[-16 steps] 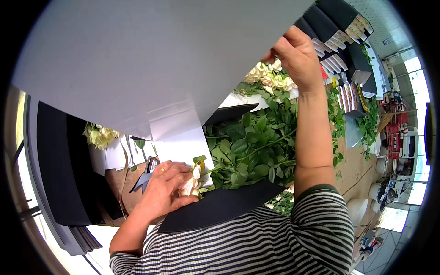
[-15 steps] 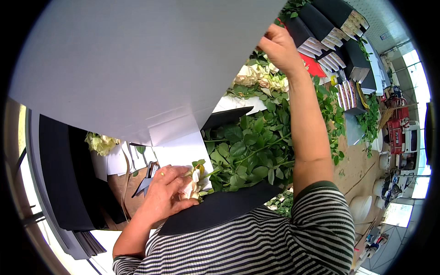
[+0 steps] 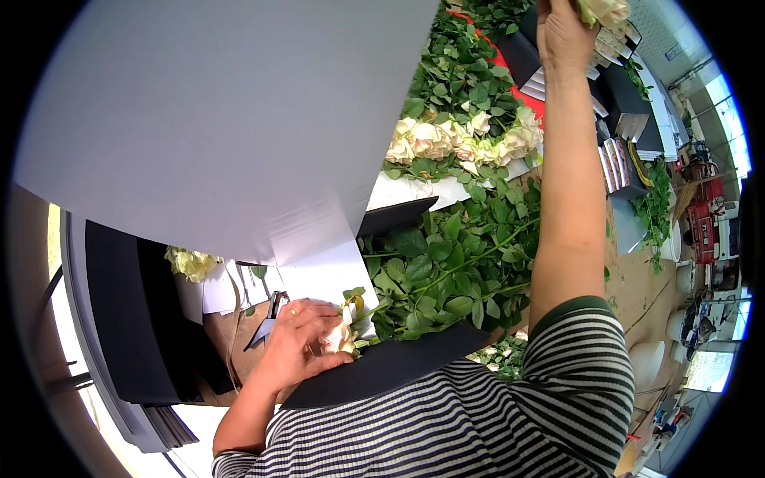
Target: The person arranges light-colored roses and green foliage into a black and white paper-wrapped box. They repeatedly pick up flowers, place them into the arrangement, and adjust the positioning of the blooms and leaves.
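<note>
My left hand (image 3: 307, 338), with a ring on one finger, is closed around pale cream rose blooms (image 3: 341, 336). They lie over a white sheet (image 3: 319, 279), beside a curved black sheet (image 3: 390, 362) along my front. Leafy green stems (image 3: 446, 255) reach to the right from these blooms. My right hand (image 3: 566, 40) is raised high at the top edge, where its fingertips are partly cut off. A cream rose (image 3: 603, 12) shows at its fingers, apparently in its grip.
A large pale grey panel (image 3: 215, 119) covers the upper left. More cream roses (image 3: 446, 139) lie behind the leaves. Black-wrapped bundles (image 3: 629, 103) stand at the far right. Black sheets (image 3: 131, 311) and a cream rose bloom (image 3: 191, 263) are on the left.
My right hand has moved up and right, away from the panel's edge, and a rose now shows at it. More of the far roses is uncovered. My left hand stays on its blooms.
</note>
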### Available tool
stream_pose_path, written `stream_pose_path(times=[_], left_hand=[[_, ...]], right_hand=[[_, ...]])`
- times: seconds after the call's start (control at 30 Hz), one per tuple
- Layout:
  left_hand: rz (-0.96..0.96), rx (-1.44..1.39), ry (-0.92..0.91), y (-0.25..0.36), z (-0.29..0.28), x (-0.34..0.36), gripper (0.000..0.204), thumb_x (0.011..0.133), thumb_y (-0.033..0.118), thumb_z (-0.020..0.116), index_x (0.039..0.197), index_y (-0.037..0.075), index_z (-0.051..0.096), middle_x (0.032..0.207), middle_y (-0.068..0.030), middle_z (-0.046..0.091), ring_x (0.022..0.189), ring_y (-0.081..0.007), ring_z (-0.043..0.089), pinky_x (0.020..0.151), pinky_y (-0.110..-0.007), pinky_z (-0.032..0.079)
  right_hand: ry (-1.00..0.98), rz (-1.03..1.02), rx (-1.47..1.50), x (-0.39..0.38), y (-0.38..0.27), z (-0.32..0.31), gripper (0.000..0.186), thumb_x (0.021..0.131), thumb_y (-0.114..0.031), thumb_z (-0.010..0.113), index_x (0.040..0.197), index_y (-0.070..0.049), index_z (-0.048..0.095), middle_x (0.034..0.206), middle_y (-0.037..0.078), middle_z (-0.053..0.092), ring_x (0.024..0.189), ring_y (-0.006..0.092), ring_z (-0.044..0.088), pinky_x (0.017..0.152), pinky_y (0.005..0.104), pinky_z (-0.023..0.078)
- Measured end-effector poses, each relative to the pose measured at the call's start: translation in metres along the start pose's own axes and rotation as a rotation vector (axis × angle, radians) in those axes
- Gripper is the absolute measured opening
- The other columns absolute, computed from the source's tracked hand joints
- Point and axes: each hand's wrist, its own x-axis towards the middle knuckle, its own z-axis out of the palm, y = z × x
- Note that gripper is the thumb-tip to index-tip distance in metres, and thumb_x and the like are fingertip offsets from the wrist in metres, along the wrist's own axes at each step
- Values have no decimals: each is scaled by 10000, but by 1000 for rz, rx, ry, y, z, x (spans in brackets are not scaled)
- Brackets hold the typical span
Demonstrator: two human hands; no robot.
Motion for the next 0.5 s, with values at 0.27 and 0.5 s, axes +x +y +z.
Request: stream_pose_path(times=[0.27, 0.5], left_hand=[[30, 24, 27, -6, -2, -13, 524, 644, 301, 852, 1047, 34, 652, 1092, -78, 638, 1057, -274, 580, 926, -408, 418], [-36, 0, 81, -17, 9, -19, 552, 645, 307, 847, 1101, 63, 654, 1054, -77, 526, 1008, -273, 535, 839, -389, 457]], right_hand=[[-412, -484, -732, 9, -149, 2, 294, 879, -65, 657, 1165, -31, 592, 1041, 86, 663, 862, 179, 648, 770, 300, 529], [-1256, -154, -441, -151, -178, 57, 314, 827, 12, 646, 1136, 4, 593, 1040, 187, 682, 859, 293, 685, 789, 350, 547]])
